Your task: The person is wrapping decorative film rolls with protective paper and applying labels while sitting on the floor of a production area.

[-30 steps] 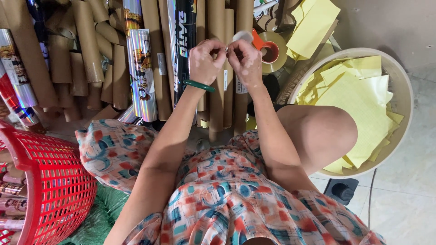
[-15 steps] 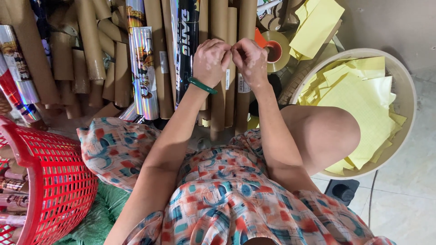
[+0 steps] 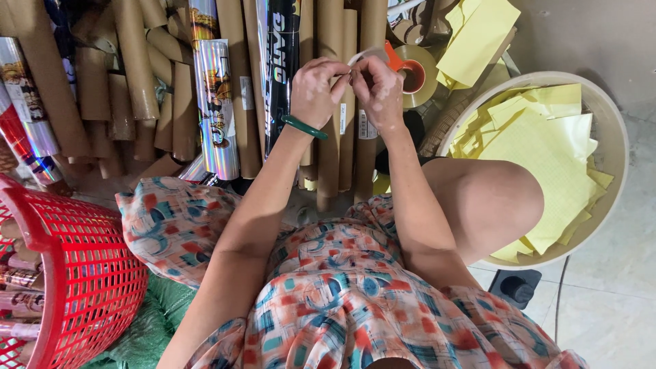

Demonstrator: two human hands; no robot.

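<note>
Tape [image 3: 362, 55], a thin pale strip, is pinched between both hands at twelve o'clock of the view, above the lap. At nine o'clock stands a red basket [image 3: 75, 273], its rim close to the left elbow. Up at eleven o'clock lean cardboard tubes [image 3: 130, 61] and shiny foil-wrapped rolls [image 3: 219, 102], packed side by side behind the hands. The left hand [image 3: 316, 92], a green bangle [image 3: 304, 127] at its wrist, is closed with thumb and forefinger on the strip. The right hand [image 3: 379, 89] is closed on the same strip just beside it, fingertips nearly touching. Peeling should go best, I judge, with small steady pulls and the strip kept taut, so it does not fold onto itself. At one o'clock an orange tape dispenser [image 3: 413, 72] sits just behind the right hand. At three o'clock a round tub [image 3: 611, 137] holds yellow sheets [image 3: 540, 150], its rim against the raised knee. Open room is scant; only the space above the lap is free.
</note>
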